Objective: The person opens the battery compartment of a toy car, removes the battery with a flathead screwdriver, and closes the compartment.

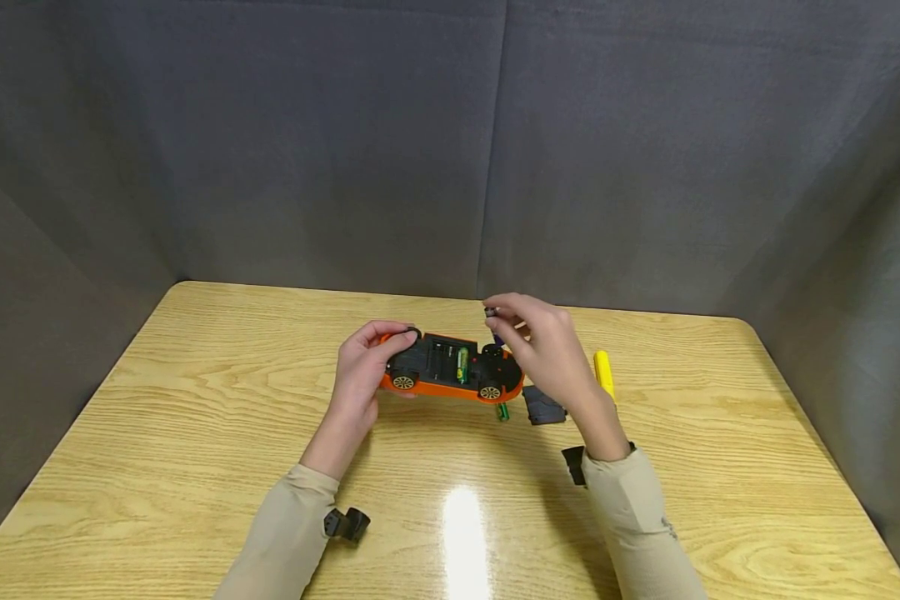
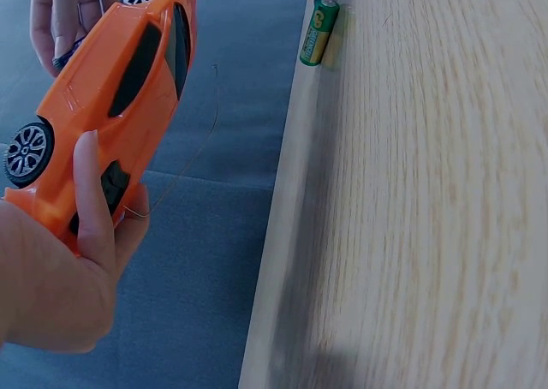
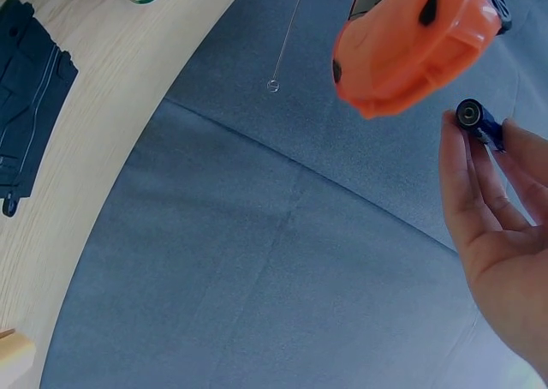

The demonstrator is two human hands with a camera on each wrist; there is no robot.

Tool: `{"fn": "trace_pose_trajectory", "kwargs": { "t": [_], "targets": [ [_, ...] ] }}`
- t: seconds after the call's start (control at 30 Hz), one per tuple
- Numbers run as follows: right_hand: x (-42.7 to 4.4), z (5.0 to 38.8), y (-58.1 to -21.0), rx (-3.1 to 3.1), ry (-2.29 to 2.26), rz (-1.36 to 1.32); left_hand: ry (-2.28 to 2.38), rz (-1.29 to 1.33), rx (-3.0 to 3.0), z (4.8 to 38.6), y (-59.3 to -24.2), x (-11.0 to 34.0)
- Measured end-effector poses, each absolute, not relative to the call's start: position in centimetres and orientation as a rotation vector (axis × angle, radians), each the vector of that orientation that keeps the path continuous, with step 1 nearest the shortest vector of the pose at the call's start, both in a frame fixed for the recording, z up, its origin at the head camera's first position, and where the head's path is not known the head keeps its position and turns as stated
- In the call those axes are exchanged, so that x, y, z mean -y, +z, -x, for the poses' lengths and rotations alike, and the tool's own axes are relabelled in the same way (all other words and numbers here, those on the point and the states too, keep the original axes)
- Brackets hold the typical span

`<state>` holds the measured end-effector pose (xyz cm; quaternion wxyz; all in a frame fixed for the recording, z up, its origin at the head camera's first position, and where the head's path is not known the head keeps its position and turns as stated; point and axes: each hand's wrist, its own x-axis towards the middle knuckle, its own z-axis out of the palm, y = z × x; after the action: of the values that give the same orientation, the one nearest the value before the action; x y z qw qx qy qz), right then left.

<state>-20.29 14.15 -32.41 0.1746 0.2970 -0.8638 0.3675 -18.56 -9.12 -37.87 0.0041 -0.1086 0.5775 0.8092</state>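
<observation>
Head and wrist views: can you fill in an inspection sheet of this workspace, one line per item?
Surface: wood-grain tabletop, bright reflection near the front.
Job's things: orange toy car held off the table, underside facing the head camera; one green battery in its open compartment; loose green battery and dark panel on the table.
Clutter: yellow object, elongated, lying beyond the panel.
Hands: left hand grips the car's one end; right hand pinches a dark blue battery near the other.
Cables: thin wire with a ringed tip; its attachment cannot be told.
Surroundings: grey fabric behind and at both sides.
</observation>
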Motion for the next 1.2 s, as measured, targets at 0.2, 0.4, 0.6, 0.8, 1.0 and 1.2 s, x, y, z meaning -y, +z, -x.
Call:
{"fn": "trace_pose_trajectory", "kwargs": {
  "t": [0.2,0.4,0.6,0.8,1.0,1.2],
  "targets": [
    [-14.4,20.4,-32.3,2.44,1.034,-0.835,2.539,0.341,-1.807,18.6,-37.8,9.1],
    [-14.7,20.5,-32.2,2.432,1.045,-0.826,2.543,0.353,-1.801,18.5,-37.8,9.1],
    [-15.2,20.7,-32.2,2.437,1.049,-0.811,2.549,0.343,-1.804,18.5,-37.7,9.1],
    [-15.8,21.1,-32.4,2.428,1.047,-0.782,2.555,0.338,-1.799,18.5,-37.6,9.1],
    [-16.4,21.5,-32.6,2.418,1.063,-0.746,2.544,0.343,-1.799,18.6,-37.7,9.1],
    [-17.3,21.9,-32.9,2.401,1.081,-0.69,2.544,0.344,-1.806,18.6,-37.8,9.2]
  ]
}}
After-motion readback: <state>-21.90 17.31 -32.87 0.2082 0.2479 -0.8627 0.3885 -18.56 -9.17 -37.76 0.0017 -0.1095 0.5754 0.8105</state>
